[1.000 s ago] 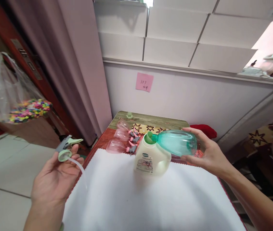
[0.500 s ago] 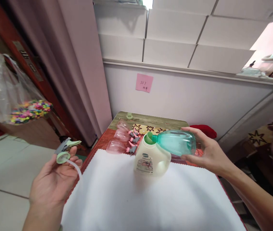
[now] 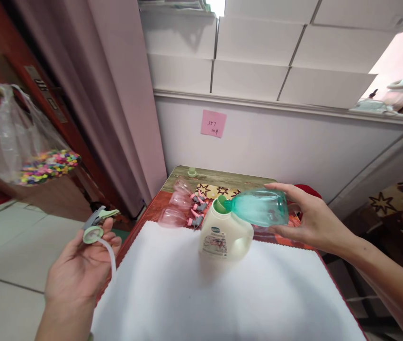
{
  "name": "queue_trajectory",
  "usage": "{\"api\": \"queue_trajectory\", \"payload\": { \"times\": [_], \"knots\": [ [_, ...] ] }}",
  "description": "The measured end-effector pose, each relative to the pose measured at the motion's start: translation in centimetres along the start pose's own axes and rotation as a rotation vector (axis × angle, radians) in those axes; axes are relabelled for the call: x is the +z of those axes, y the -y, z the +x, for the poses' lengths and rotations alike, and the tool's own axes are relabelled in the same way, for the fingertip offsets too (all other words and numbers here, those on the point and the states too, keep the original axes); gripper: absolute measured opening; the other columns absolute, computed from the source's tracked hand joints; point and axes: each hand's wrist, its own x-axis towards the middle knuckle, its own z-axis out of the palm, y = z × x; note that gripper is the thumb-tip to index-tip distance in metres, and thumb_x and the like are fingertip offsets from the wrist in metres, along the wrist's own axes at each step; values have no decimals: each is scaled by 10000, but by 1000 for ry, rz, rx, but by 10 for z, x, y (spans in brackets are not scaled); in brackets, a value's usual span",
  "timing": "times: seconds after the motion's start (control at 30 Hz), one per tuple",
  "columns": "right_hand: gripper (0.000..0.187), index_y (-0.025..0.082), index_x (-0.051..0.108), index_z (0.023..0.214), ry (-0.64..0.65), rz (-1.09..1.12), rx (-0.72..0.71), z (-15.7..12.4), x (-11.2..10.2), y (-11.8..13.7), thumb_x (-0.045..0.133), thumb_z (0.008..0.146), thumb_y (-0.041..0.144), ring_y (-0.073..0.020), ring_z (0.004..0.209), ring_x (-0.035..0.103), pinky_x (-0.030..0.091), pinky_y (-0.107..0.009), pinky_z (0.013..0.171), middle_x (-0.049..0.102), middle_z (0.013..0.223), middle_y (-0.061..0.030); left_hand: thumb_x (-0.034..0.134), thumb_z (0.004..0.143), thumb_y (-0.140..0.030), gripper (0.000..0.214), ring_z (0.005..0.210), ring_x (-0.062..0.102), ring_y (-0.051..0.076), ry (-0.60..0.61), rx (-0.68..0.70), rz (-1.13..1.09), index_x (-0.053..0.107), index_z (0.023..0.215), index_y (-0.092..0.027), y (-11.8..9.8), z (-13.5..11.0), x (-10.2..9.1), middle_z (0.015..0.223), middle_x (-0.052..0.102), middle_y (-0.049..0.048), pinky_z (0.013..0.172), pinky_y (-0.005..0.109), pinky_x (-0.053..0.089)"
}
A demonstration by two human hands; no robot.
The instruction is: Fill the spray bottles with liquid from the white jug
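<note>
In my left hand (image 3: 80, 270), held palm up left of the table, is a grey and green spray nozzle (image 3: 96, 225) with a white dip tube hanging from its collar. My right hand (image 3: 309, 215) grips the base end of a clear green spray bottle (image 3: 258, 207), which lies almost level in the air. Its neck rests at the green pouring spout in the mouth of a cream detergent jug (image 3: 228, 237). The jug stands upright on the white cloth. Whether liquid is flowing between the two cannot be made out.
Several pink spray bottles (image 3: 173, 218) lie on their sides behind the jug at the left. A small green cap (image 3: 192, 172) sits at the table's back edge. White cloth (image 3: 215, 303) covers the front. A bag of colourful pieces (image 3: 50, 166) hangs from the door.
The green bottle's base has dipped very slightly, while its neck stays at the jug's mouth. My left hand with the nozzle is nearly still. The view has shifted a little.
</note>
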Motion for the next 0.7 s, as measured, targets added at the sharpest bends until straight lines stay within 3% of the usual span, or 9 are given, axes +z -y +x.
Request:
{"api": "queue_trajectory", "payload": {
  "times": [0.7],
  "knots": [
    [676,292,586,1434,82,-183,-178,20,-19,13,774,786,314,-266,974,750,642,-370,759,690,1393,-106,331,1053,-187,359,517,681,180,-37,-50,-24,671,1049,-72,2,2,-2,782,780,123,467,298,597]
  ]
}}
